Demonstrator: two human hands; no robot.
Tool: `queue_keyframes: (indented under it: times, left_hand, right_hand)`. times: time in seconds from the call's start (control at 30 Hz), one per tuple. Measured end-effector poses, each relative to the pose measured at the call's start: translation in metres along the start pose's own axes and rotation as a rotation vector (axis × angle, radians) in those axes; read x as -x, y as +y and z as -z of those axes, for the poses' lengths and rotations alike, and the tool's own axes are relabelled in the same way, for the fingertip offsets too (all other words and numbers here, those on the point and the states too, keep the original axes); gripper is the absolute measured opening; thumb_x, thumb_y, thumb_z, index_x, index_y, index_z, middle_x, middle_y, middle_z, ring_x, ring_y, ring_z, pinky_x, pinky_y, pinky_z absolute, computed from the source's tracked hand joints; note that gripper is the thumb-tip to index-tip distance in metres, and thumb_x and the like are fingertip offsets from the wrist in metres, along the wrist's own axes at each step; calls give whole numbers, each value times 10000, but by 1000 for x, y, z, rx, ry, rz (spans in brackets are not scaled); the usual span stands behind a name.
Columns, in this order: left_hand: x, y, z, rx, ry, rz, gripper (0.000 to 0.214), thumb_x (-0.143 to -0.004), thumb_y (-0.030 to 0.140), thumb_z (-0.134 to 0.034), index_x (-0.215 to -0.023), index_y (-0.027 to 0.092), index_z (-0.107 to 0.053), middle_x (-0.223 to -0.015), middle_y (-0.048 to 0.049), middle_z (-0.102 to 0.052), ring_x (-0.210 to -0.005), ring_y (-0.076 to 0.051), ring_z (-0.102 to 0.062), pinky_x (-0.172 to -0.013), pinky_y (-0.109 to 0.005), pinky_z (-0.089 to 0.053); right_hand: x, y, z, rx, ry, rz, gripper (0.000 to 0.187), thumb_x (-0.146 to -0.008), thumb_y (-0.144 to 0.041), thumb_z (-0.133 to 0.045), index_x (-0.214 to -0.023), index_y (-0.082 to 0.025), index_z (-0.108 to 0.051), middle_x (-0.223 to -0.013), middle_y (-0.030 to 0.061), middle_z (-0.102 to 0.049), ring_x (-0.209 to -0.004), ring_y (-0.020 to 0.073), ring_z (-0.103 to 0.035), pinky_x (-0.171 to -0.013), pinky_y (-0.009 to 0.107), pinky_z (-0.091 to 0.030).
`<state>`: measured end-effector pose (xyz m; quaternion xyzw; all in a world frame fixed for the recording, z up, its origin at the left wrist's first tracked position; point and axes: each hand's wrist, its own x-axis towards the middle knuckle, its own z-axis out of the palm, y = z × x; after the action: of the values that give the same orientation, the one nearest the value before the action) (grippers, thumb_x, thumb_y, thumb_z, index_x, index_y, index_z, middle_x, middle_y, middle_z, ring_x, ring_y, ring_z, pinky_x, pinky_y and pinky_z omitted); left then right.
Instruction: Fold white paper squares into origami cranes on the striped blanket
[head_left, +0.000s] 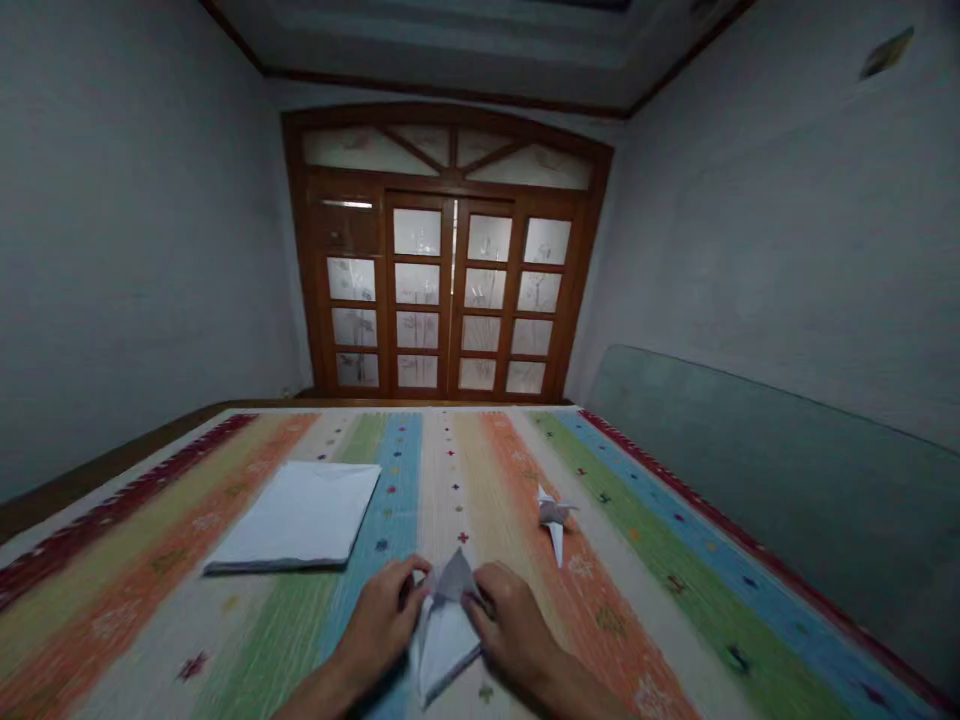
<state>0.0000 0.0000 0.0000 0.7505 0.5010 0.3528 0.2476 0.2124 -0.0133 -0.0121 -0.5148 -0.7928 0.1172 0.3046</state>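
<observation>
**1 Done, 1 in Hand**

1 paper bird (553, 520) looks done and lies right on the striped mat (225, 640). The left grip (379, 625) and right grip (514, 625) are closed, pinching a folded paper (446, 645) near the front. Its long axis runs front to back, tip pointing away. It is not a bird yet. A paper stack (296, 515) sits left.

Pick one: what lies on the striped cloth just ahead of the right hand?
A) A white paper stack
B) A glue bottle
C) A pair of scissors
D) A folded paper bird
D. The folded paper bird sits ahead of the right hand, on the striped cloth.
</observation>
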Motion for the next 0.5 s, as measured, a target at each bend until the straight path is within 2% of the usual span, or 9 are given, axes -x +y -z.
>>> queue_keyframes:
  times: [0.23, 0.37, 0.5]
  left_hand:
    - [0, -1, 4, 23, 55, -55, 162, -885, 321, -561, -817, 207, -653, -846, -57, -661, -786, -248, -596, -760, -347, -455]
    - [0, 1, 5, 83, 20, -74, 183, -927, 330, -531, -846, 203, -635, -875, -65, -667, -816, -250, -607, -768, -346, -462]
    - [1, 5, 6, 94, -12, -98, 125, -878, 259, -591, -959, 198, -665, -929, -65, -675, -839, -246, -608, -786, -342, -463]
  right_hand:
    - [-1, -2, 1, -27, 30, 34, 147, -870, -90, -597, -761, -178, -554, -811, 47, -639, -759, 189, -564, -683, 261, -349]
    - [-1, -2, 2, -58, 47, 40, 142, -880, -96, -580, -768, -179, -554, -802, 48, -636, -744, 191, -564, -677, 263, -354]
    - [-2, 0, 3, -108, 69, 66, 135, -887, -88, -555, -788, -178, -580, -800, 52, -643, -741, 195, -570, -673, 266, -363]
